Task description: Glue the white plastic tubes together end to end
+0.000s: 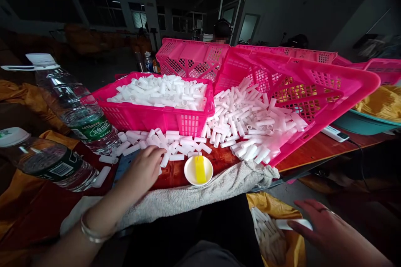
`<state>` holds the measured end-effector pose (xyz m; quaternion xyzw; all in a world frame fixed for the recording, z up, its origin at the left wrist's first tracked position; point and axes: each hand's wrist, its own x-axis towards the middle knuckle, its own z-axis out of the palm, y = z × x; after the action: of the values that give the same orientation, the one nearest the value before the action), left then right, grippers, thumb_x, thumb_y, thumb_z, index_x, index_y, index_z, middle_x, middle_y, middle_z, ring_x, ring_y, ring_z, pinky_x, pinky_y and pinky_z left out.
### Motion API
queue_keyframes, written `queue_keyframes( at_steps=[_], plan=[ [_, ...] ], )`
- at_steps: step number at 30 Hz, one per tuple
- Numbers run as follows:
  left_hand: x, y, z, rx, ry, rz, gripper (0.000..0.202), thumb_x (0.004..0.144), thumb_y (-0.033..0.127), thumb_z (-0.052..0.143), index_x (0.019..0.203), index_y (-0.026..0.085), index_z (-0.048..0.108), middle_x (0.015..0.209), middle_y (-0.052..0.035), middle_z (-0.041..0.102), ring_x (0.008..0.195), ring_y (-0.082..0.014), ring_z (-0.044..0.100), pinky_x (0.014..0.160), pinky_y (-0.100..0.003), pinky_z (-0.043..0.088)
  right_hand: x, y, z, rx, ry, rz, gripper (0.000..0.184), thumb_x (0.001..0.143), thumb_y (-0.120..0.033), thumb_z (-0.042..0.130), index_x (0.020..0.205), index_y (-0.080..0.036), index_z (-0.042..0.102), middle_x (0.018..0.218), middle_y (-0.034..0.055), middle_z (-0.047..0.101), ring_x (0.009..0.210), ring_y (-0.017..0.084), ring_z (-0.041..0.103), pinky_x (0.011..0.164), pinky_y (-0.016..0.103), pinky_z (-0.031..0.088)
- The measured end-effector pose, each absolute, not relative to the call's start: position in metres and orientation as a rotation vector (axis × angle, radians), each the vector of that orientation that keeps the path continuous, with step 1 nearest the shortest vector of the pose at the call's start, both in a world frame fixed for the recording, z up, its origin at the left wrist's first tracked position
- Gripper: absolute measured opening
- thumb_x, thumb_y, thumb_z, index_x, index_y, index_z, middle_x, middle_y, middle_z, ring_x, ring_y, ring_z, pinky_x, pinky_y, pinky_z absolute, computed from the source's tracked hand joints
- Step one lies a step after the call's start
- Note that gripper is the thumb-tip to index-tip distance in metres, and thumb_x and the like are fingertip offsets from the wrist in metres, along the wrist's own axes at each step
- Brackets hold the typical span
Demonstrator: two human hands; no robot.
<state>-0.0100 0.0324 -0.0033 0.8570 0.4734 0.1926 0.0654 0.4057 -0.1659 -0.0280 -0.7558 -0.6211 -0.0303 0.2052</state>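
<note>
My left hand (145, 169) reaches over the near edge of the loose white plastic tubes (177, 157), fingers curled together at a short white tube (164, 159). The fingertips partly hide that tube. Low on the right, my right hand (327, 223) has its fingers spread and its thumb apart from them. Beside the thumb, a white tube (300, 224) lies above the mouth of a yellow sack (263, 200) holding more tubes. Between my hands stands a small white bowl (189, 171) with a yellow block (200, 170) in it, a thin needle-like piece rising from the block.
A pink basket (150, 112) heaped with tubes stands behind the loose ones. A tipped pink basket (344, 104) spills tubes onto the table. Two water bottles (90, 121) stand left. A grey towel (175, 200) covers the front edge. A person (222, 29) is behind the baskets.
</note>
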Motion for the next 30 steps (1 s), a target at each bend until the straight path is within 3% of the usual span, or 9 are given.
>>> queue_keyframes(
  at_steps=[4,9,12,14,17,19,22,25,30],
  plan=[
    [-0.026,0.088,-0.016,2.845,1.323,0.372,0.044,0.08,0.002,0.04,0.107,0.022,0.068,0.112,-0.0101,0.059,0.105,-0.0286,0.056,0.093,-0.045,0.046,0.384,-0.092,-0.022,-1.942,-1.944,-0.014,0.033,0.095,-0.043,0.045,0.106,-0.021,0.066,0.095,0.0106,0.072,0.082,0.023,0.07,0.072,0.032,0.057],
    [-0.023,0.106,-0.012,2.895,1.118,0.355,0.033,0.076,0.006,0.052,0.096,0.025,0.07,0.108,-0.0089,0.061,0.106,-0.0306,0.054,0.095,-0.048,0.044,0.323,0.027,-0.011,-1.898,-2.371,-0.141,0.031,0.09,-0.005,0.042,0.104,-0.016,0.068,0.105,0.0129,0.067,0.092,0.019,0.067,0.082,0.027,0.051],
    [-0.021,0.1,-0.005,2.761,1.049,0.577,0.018,0.077,0.016,0.057,0.091,0.024,0.066,0.104,-0.0069,0.062,0.105,-0.028,0.056,0.099,-0.047,0.042,0.306,0.069,-0.021,-1.912,-2.452,-0.165,0.028,0.089,-0.005,0.045,0.101,-0.012,0.069,0.105,0.0186,0.066,0.096,0.027,0.065,0.081,0.035,0.052],
    [-0.016,0.086,-0.002,2.484,1.116,0.81,0.013,0.078,0.026,0.06,0.09,0.022,0.06,0.098,-0.0053,0.062,0.094,-0.0237,0.059,0.089,-0.04,0.048,0.302,0.083,-0.03,-1.911,-2.479,-0.173,0.026,0.089,-0.007,0.045,0.101,-0.01,0.069,0.105,0.0218,0.066,0.099,0.031,0.064,0.081,0.04,0.051],
    [-0.007,0.056,-0.006,1.939,1.169,0.978,0.024,0.08,0.033,0.059,0.097,0.022,0.048,0.095,-0.0024,0.062,0.078,-0.0171,0.061,0.069,-0.029,0.052,0.3,0.092,-0.037,-1.87,-2.515,-0.144,0.023,0.088,-0.008,0.048,0.099,-0.01,0.068,0.102,0.0211,0.067,0.099,0.033,0.063,0.082,0.043,0.051],
    [-0.004,0.035,-0.013,1.794,1.153,0.907,0.031,0.081,0.032,0.058,0.107,0.023,0.043,0.096,-0.002,0.062,0.076,-0.0162,0.063,0.066,-0.027,0.052,0.3,0.092,-0.037,-1.835,-2.509,-0.126,0.022,0.089,-0.007,0.048,0.099,-0.01,0.067,0.107,0.0218,0.066,0.104,0.034,0.061,0.086,0.044,0.05],
    [-0.008,0.009,-0.032,2.03,1.181,0.622,0.041,0.081,0.019,0.052,0.122,0.025,0.047,0.11,-0.0061,0.061,0.093,-0.0208,0.064,0.078,-0.034,0.053,0.305,0.08,-0.031,-1.792,-2.46,-0.116,0.027,0.093,-0.009,0.042,0.114,-0.009,0.059,0.123,0.0227,0.059,0.114,0.032,0.056,0.092,0.044,0.048],
    [-0.014,-0.008,-0.054,2.346,1.305,0.338,0.051,0.074,0.005,0.044,0.121,0.023,0.057,0.129,-0.0117,0.054,0.118,-0.0282,0.056,0.097,-0.044,0.046,0.312,0.048,-0.031,-1.639,-2.354,0.04,0.029,0.1,-0.018,0.033,0.124,-0.012,0.049,0.115,0.0168,0.063,0.103,0.023,0.062,0.087,0.035,0.052],
    [-0.002,-0.012,-0.064,2.504,1.516,0.361,0.046,0.073,0.002,0.041,0.114,0.015,0.06,0.118,-0.0175,0.06,0.11,-0.0316,0.06,0.094,-0.047,0.049,0.306,-0.007,-0.047,-1.176,-2.074,0.448,0.033,0.101,-0.026,0.035,0.129,-0.022,0.051,0.11,0.01,0.066,0.098,0.02,0.064,0.085,0.035,0.054]
  ],
)
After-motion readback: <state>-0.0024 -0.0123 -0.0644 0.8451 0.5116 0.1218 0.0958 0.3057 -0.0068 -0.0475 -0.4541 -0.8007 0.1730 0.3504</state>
